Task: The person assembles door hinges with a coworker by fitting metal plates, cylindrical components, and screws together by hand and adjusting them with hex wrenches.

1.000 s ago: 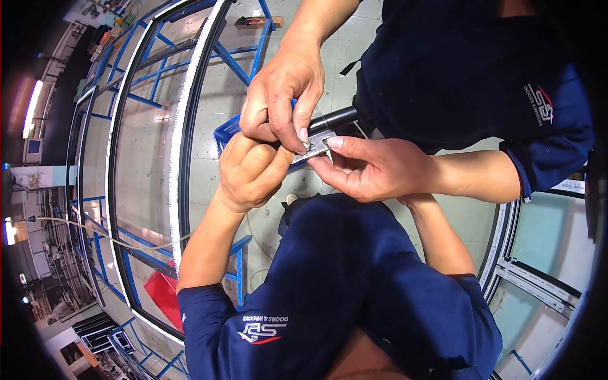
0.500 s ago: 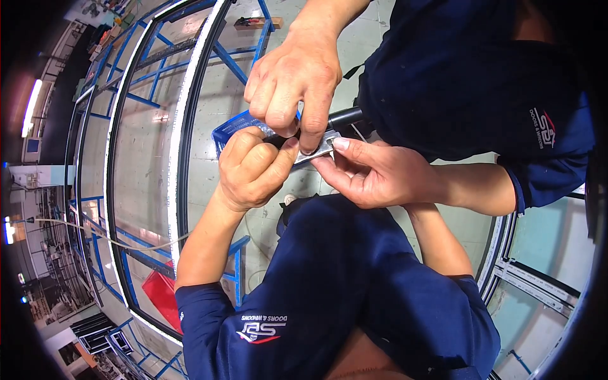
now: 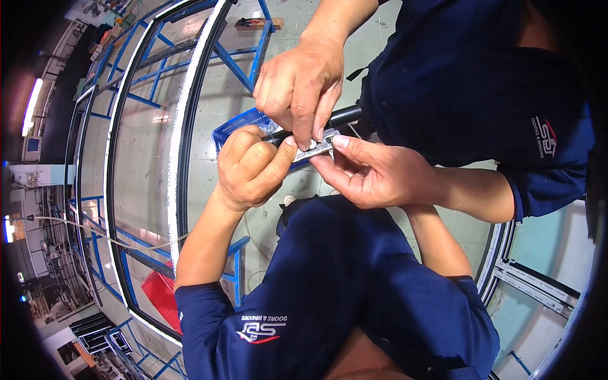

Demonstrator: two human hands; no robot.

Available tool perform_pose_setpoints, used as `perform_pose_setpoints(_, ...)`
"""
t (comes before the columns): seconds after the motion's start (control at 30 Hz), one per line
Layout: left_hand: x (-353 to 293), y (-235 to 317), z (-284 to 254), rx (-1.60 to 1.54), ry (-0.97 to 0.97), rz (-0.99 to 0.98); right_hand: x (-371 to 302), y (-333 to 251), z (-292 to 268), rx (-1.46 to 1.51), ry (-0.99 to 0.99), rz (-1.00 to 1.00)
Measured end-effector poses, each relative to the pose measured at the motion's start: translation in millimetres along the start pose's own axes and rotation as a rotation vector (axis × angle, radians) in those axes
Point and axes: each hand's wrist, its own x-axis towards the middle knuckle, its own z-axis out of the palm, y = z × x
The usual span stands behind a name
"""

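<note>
My left hand (image 3: 248, 166) is closed, thumb and forefinger pinching the left end of a small silver metal plate (image 3: 310, 152). A black rod-like piece (image 3: 345, 116) runs behind the plate, its left end beside my left fingers. My right forearm (image 3: 438, 239) reaches up beneath a co-worker's hand (image 3: 387, 177), which hides my right hand. That co-worker's hand holds the plate's right end between thumb and fingers. From above, the co-worker's other hand (image 3: 303, 88) presses fingertips onto the plate, over a small pale bit I cannot make out.
Below the hands is a blue plastic basket (image 3: 237, 126). Long black-and-white frames (image 3: 182, 133) lie on blue metal stands (image 3: 237, 269) at the left, with a red container (image 3: 161, 297) under them. More frame profiles (image 3: 535, 282) are at the right. The co-worker's dark-clothed body (image 3: 456, 95) is close on the right.
The co-worker's upper hand has shifted slightly up and right, its fingers straighter, showing more of the plate. My left hand and the co-worker's other hand have barely moved.
</note>
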Motion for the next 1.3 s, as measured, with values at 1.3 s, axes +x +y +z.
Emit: perform_pose_setpoints(1.3, 1, -3, 0, 0.023, -0.013, 0.021, 40, 35, -14, -0.392, 0.04, -0.324)
